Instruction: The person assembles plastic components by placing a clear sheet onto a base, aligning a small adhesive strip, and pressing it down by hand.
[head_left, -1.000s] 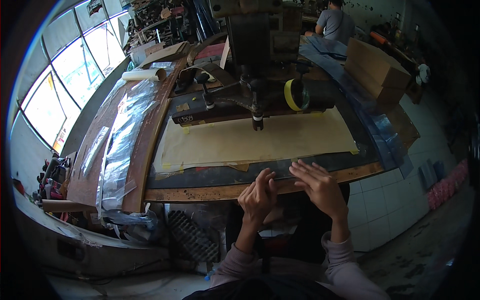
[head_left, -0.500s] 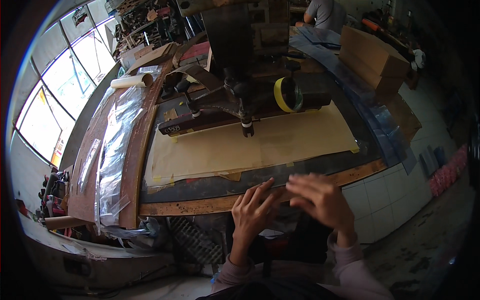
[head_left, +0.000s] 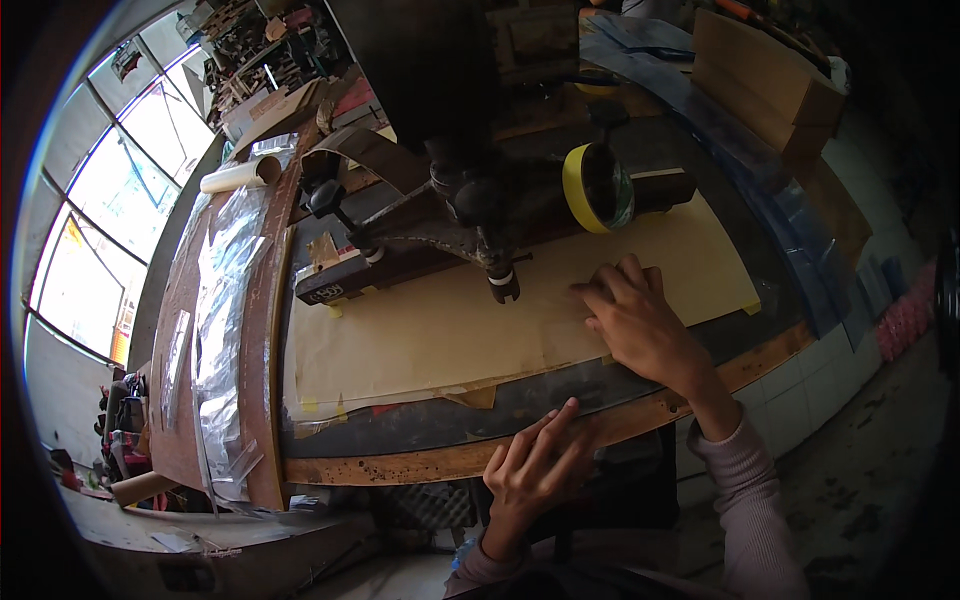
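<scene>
My right hand (head_left: 640,325) is over the right half of a cream sheet (head_left: 430,350) on the dark tabletop. Its fingers are bent and drawn together; the fingertips blur slightly, and what they hold, if anything, cannot be made out. My left hand (head_left: 525,475) is at the wooden front edge (head_left: 400,467) of the table, fingers stretched out and nothing visible in them. Across the back of the sheet runs a long dark metal bar (head_left: 420,262), fixed under a machine's metal bracket (head_left: 440,225). A yellow tape roll (head_left: 598,190) hangs at the bracket's right side.
To the left, clear plastic film (head_left: 225,310) and a rolled tan sheet (head_left: 240,175) lie on a brown board (head_left: 185,270). Bluish plastic sheets (head_left: 740,150) run along the right side, beside a cardboard box (head_left: 765,85). The machine's dark column (head_left: 415,70) rises at the back.
My right hand has moved forward from the table's front edge onto the cream sheet, and its fingers have bent. My left hand stays near the edge. The whole view has shifted slightly.
</scene>
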